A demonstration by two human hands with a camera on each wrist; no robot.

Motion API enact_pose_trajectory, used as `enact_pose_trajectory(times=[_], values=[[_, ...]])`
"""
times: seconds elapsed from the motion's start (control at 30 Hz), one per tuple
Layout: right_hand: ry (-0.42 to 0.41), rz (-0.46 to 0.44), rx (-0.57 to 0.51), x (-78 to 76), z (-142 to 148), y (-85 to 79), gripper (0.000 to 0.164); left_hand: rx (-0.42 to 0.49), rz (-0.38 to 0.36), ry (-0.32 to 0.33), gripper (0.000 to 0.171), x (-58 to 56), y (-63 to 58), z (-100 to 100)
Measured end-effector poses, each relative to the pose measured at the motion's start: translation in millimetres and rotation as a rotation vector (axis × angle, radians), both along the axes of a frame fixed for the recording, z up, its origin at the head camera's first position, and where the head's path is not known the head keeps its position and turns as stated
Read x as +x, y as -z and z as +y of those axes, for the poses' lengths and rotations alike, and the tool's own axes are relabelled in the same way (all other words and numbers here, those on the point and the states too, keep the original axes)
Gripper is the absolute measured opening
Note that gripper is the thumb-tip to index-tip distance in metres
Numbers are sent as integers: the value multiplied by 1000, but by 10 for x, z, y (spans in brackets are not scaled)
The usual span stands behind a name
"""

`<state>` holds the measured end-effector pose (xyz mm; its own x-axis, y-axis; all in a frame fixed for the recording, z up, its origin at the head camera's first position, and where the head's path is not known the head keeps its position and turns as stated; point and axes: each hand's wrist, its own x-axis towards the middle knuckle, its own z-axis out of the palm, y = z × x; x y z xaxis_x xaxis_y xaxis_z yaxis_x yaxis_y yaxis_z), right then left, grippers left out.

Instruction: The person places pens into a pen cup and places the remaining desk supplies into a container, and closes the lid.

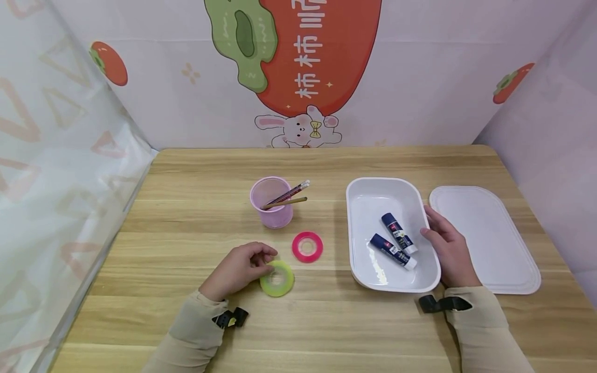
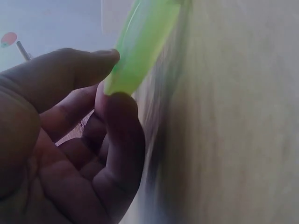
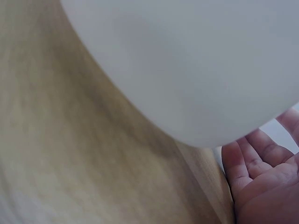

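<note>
My left hand (image 1: 242,268) pinches a yellow-green tape roll (image 1: 284,289) at its edge between thumb and finger. In the left wrist view the roll (image 2: 145,44) is seen edge-on, tilted above the wooden surface. A pink tape roll (image 1: 317,250) lies flat just beyond it. With thumb over the rim and fingers along the outside wall, my right hand (image 1: 450,248) grips the right side of a white plastic box (image 1: 368,207). Inside the box lie two glue sticks with dark blue caps, one farther back (image 1: 396,230) and one nearer (image 1: 389,249).
A pink cup (image 1: 275,217) holding several pencils (image 1: 291,192) stands behind the tape rolls. To the right of the box, a white lid (image 1: 494,243) lies flat on the wooden table (image 1: 196,207). A printed cloth (image 1: 420,93) hangs behind the far table edge.
</note>
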<state>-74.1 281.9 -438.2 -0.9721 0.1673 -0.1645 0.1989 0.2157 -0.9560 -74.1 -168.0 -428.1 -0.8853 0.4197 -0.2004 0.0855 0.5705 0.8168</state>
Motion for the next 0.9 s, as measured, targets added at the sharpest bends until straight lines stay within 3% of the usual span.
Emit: enact_pose_trajectory(times=[0.27,0.47,0.9], values=[[0,-6,15,-3,6,2,54,-49,-9,76,27,-4,-8,-33],[1,-14,26,-8,9,7,54,-29,-52,74,22,1,-36,-12],[2,-25,45,-13,7,30,54,198,-214,21,19,6,-116,5]])
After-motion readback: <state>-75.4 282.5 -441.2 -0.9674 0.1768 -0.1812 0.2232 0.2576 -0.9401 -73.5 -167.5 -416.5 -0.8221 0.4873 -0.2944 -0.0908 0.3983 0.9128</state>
